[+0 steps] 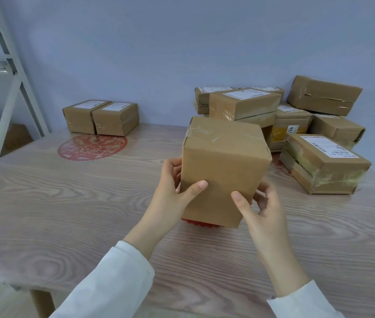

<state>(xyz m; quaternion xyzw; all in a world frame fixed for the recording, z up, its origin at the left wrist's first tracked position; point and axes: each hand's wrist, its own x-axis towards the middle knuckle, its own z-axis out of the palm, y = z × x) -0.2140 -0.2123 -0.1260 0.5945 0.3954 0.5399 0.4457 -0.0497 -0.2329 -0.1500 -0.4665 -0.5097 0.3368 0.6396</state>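
A plain brown cardboard box (225, 166), taped with clear tape on top, is held between both hands above the wooden table (67, 203). My left hand (172, 191) grips its left side, thumb across the front face. My right hand (262, 207) grips its lower right corner, thumb on the front and fingers round the right side. Under the box a red paper cut-out (195, 222) shows on the table, mostly hidden.
Two labelled boxes (101, 117) stand side by side at the back left, behind a second red round paper cut-out (92, 146). A pile of several taped boxes (296, 125) fills the back right against the blue wall. A white metal frame (12, 72) stands at the left.
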